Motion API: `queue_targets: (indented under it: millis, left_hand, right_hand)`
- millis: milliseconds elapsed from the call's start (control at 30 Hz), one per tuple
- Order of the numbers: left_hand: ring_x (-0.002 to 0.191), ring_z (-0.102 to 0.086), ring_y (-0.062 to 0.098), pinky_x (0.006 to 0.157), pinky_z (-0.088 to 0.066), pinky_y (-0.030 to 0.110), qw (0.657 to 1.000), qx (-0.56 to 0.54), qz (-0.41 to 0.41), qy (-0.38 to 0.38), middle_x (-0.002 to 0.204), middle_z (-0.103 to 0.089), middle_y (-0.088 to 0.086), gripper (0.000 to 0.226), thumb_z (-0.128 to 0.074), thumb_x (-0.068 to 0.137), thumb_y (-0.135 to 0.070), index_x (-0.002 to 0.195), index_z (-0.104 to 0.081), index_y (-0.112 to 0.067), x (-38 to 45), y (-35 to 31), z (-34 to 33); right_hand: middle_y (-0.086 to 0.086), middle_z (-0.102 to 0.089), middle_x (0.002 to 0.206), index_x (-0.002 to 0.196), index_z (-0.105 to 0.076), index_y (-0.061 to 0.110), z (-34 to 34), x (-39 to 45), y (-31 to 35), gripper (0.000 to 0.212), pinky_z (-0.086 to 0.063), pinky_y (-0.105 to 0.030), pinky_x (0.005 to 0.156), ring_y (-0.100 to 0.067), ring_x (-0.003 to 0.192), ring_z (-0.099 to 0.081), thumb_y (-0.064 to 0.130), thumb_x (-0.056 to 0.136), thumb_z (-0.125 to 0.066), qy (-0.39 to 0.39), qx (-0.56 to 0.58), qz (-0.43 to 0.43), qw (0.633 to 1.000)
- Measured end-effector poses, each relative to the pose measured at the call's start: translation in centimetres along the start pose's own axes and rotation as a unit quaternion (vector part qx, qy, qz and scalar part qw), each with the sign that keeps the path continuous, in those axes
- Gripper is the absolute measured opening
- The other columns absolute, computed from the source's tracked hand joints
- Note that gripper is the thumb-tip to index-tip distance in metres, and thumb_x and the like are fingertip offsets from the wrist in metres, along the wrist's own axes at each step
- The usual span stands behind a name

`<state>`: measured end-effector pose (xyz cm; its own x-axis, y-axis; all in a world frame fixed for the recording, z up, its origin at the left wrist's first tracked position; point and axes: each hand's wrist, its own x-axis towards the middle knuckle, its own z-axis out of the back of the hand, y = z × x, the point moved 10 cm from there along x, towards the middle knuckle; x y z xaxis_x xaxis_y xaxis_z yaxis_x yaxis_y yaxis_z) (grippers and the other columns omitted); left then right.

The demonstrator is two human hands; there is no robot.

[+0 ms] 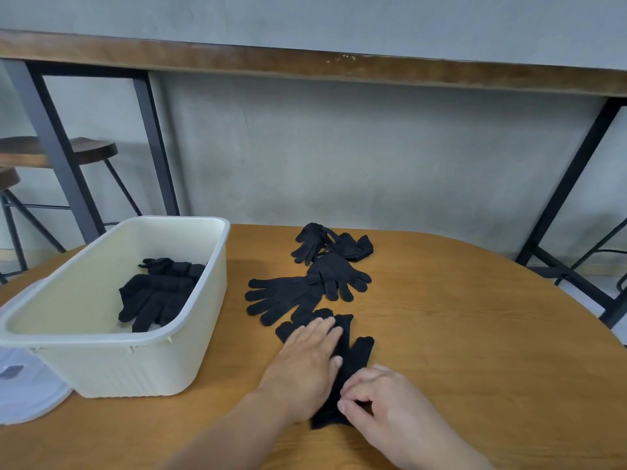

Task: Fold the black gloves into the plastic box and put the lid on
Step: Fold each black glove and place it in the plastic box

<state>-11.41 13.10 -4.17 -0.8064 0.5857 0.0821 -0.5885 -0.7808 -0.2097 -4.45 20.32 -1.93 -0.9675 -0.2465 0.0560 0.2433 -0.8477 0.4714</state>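
Note:
A cream plastic box (pixel 203 300) stands at the left of the wooden table, with folded black gloves (pixel 156 296) lying inside. A black glove (pixel 354 357) lies flat near the front, fingers pointing away. My left hand (pixel 305 364) presses flat on its left side with straight fingers. My right hand (pixel 376 398) pinches the glove's cuff end with curled fingers. Several more loose black gloves (pixel 305 286) lie in a row behind it toward the table's far edge. The translucent lid (pixel 23 391) lies at the far left, partly under the box.
The round wooden table (pixel 475 334) stretches out to the right of the gloves. Behind it stands a long wooden bench table (pixel 305 66) on black metal legs against a grey wall. Dark stools (pixel 91 150) are at the back left.

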Motion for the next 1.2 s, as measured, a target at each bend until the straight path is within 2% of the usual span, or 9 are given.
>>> queue_targets:
  millis: [133, 333, 500, 633, 767, 867, 1033, 1133, 1200]
  left_hand:
    - [0.147, 0.01, 0.006, 0.121, 0.005, 0.033, 0.998, -0.018, 0.004, 0.058, 0.162, 0.001, -0.009, 0.059, -0.02, 0.102, -0.049, 0.155, -0.012, -0.024, 0.8, 0.8, -1.3]
    - [0.148, -0.001, 0.01, 0.121, 0.004, 0.031, 1.0, -0.007, 0.003, -0.013, 0.161, -0.011, -0.007, 0.054, -0.028, 0.103, -0.045, 0.152, -0.025, -0.022, 1.0, 1.4, 0.4]
    - [0.12, -0.033, -0.008, 0.105, -0.033, 0.017, 0.99, -0.122, -0.033, -0.067, 0.124, -0.041, -0.026, 0.039, -0.05, 0.094, -0.05, 0.128, -0.056, -0.033, -3.3, 0.4, 1.8]
    - [0.112, -0.037, -0.008, 0.099, -0.036, 0.014, 0.986, -0.156, -0.039, -0.043, 0.117, -0.04, -0.029, 0.038, -0.052, 0.091, -0.055, 0.124, -0.057, -0.037, -4.5, 0.6, 1.1]
    - [0.114, -0.037, -0.007, 0.101, -0.037, 0.018, 0.984, -0.168, -0.03, -0.047, 0.117, -0.038, -0.03, 0.039, -0.051, 0.089, -0.058, 0.123, -0.055, -0.04, -4.4, 0.8, 1.0]
    - [0.115, -0.036, -0.008, 0.102, -0.037, 0.017, 0.983, -0.175, -0.029, -0.048, 0.117, -0.036, -0.031, 0.04, -0.05, 0.089, -0.06, 0.123, -0.055, -0.041, -4.6, 1.0, 0.8]
    - [0.119, -0.031, -0.008, 0.104, -0.032, 0.014, 0.983, -0.165, -0.032, -0.068, 0.12, -0.03, -0.031, 0.048, -0.047, 0.086, -0.067, 0.126, -0.053, -0.04, -5.1, 0.7, 1.2]
    - [0.12, -0.029, -0.006, 0.104, -0.031, 0.016, 0.985, -0.15, -0.044, -0.069, 0.122, -0.03, -0.029, 0.064, -0.042, 0.078, -0.08, 0.127, -0.053, -0.041, -5.3, 0.5, 1.3]
    - [0.118, -0.031, -0.004, 0.102, -0.031, 0.015, 0.986, -0.139, -0.06, -0.07, 0.12, -0.032, -0.028, 0.067, -0.043, 0.075, -0.083, 0.125, -0.054, -0.041, -5.6, 0.1, 1.4]
  right_hand:
    - [0.025, -0.065, 0.105, 0.095, -0.076, 0.031, 0.1, 0.1, -0.1, 0.028, -0.036, -0.007, 0.086, 0.007, 0.102, -0.049, 0.046, 0.095, -0.052, -0.001, 0.003, -0.002, 1.0]
    - [0.025, -0.063, 0.107, 0.1, -0.075, 0.031, 0.2, 0.2, -0.4, 0.027, -0.038, -0.011, 0.093, 0.008, 0.106, -0.048, 0.044, 0.096, -0.052, 0.005, 0.01, -0.026, 1.0]
    - [0.025, -0.065, 0.102, 0.091, -0.076, 0.032, -0.2, 0.3, -1.4, 0.021, -0.045, -0.02, 0.09, 0.005, 0.099, -0.056, 0.043, 0.092, -0.058, 0.046, 0.054, -0.081, 0.994]
    - [0.015, -0.068, 0.085, 0.083, -0.074, 0.034, 1.4, 1.1, -3.6, 0.013, -0.055, -0.025, 0.074, -0.006, 0.077, -0.063, 0.036, 0.09, -0.063, -0.027, 0.089, -0.155, 0.983]
    - [0.018, -0.058, 0.1, 0.098, -0.074, 0.031, 1.5, 2.8, -5.0, 0.014, -0.049, -0.021, 0.076, -0.003, 0.083, -0.055, 0.029, 0.094, -0.061, -0.065, 0.008, -0.143, 0.988]
    - [0.014, -0.058, 0.103, 0.096, -0.074, 0.031, 1.7, 3.6, -7.4, 0.013, -0.051, -0.027, 0.08, -0.005, 0.087, -0.055, 0.027, 0.094, -0.061, -0.084, 0.015, -0.168, 0.982]
    - [0.004, -0.062, 0.117, 0.12, -0.066, 0.024, 2.8, 4.1, -10.6, 0.03, -0.042, -0.022, 0.079, -0.01, 0.097, -0.056, 0.037, 0.095, -0.06, -0.126, 0.088, -0.271, 0.95]
    - [0.005, -0.067, 0.107, 0.11, -0.07, 0.024, 2.1, 5.0, -10.6, 0.024, -0.047, -0.026, 0.079, -0.015, 0.098, -0.062, 0.037, 0.093, -0.063, -0.086, 0.111, -0.295, 0.945]
    - [0.009, -0.068, 0.092, 0.09, -0.073, 0.027, 2.0, 5.4, -10.2, 0.009, -0.054, -0.03, 0.076, -0.014, 0.087, -0.063, 0.031, 0.091, -0.066, -0.081, 0.125, -0.296, 0.943]
